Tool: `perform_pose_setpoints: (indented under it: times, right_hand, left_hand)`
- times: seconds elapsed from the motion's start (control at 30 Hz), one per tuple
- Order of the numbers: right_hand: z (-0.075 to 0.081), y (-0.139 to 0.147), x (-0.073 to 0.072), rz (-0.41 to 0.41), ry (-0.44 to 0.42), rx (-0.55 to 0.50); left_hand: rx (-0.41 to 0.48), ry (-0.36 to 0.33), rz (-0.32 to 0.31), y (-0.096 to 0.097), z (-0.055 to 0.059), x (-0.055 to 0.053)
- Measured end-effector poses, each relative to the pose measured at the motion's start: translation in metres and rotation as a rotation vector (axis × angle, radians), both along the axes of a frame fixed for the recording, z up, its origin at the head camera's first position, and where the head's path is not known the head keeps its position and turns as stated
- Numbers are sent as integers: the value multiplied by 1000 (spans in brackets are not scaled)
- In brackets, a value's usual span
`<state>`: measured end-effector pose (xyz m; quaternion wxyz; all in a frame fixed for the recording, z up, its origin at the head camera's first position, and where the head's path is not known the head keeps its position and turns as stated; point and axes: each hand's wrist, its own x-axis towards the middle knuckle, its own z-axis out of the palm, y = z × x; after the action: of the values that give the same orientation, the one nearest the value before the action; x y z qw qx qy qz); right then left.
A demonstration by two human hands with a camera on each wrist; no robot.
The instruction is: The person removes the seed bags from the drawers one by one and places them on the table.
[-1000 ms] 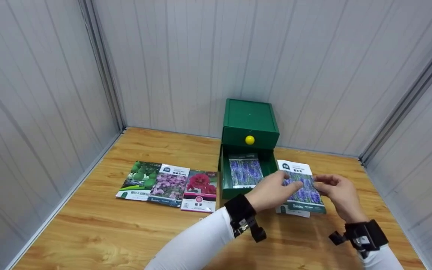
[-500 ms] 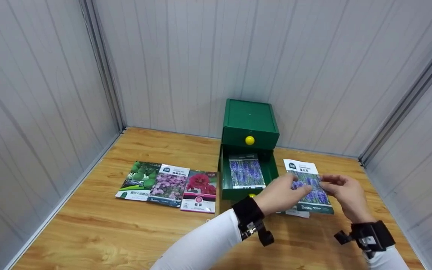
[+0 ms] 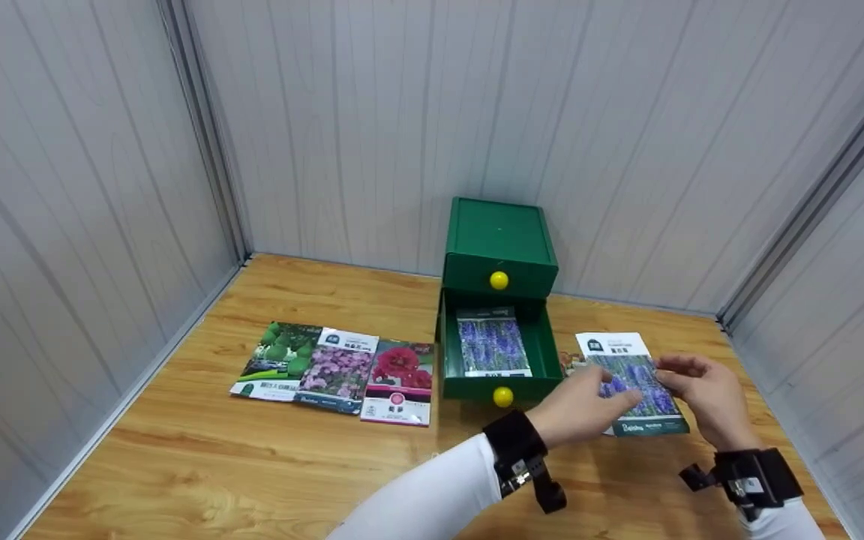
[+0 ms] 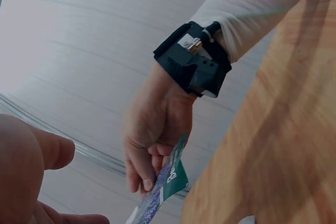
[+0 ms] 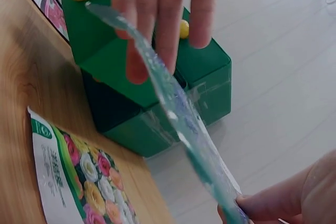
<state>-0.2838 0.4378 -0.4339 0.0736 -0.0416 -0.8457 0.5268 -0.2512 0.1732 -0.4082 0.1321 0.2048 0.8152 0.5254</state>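
My right hand (image 3: pixel 711 397) pinches a lavender seed packet (image 3: pixel 646 382) by its right edge, thumb in front. In the right wrist view the packet (image 5: pixel 178 119) appears edge-on, raised above the table. My left hand (image 3: pixel 576 409) is at the packet's left side, its fingers fairly straight and its thumb apart from them. The left wrist view shows a gap between the left thumb (image 4: pixel 50 148) and the packet. A second packet with purple flowers (image 3: pixel 492 341) lies in the pulled-out lower drawer (image 3: pixel 458 388). On the table lies a packet with mixed roses (image 5: pixel 94 182), mostly hidden in the head view.
The green two-drawer box (image 3: pixel 499 232) stands near the back wall, its upper drawer closed. Left of it lie a green-fruit packet (image 3: pixel 274 356), a pink-flower packet (image 3: pixel 338 371) and a red-flower packet (image 3: pixel 398 382). Yellow knobs (image 3: pixel 503 397) stick out from the drawers.
Both hands and the lavender packet have moved right, away from the drawer. The lower drawer's yellow knob has come into view, and part of the rose packet shows.
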Motion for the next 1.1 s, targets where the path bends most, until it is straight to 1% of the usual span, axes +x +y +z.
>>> perform_pose_setpoints:
  times: [0.1,0.33,0.43,0.53,0.63,0.7,0.8,0.9,1.0,1.1]
  right_hand:
    - [-4,5,1,-19,-2,-1]
    - [-17,15,0,-78,-23,-21]
    - [-24,19,-1,-90,-37,-22]
    - [-30,23,-2,-113,-50,-23]
    - [-37,26,-2,-134,-71,-40]
    - [-43,26,-2,-139,-82,-57]
    - [-49,27,-3,-141,-97,-62]
    - [-52,29,-3,-153,-111,-51]
    - [-56,32,-4,-183,-135,-46]
    - [-61,35,-7,-222,-158,-75]
  left_hand:
    - [9,-22,-7,7,-8,1]
    - [15,-133,-19,16,-23,0]
    - [3,-159,-22,20,-32,-2]
    - [-14,-167,-39,23,-41,-5]
    - [-27,-181,-77,26,-51,-6]
    - [-34,-177,-95,28,-58,-6]
    - [-53,-159,-105,31,-66,-6]
    - [-68,-144,-116,33,-70,-7]
    - [-66,-137,-149,34,-73,-8]
    - [-66,-134,-183,34,-77,-9]
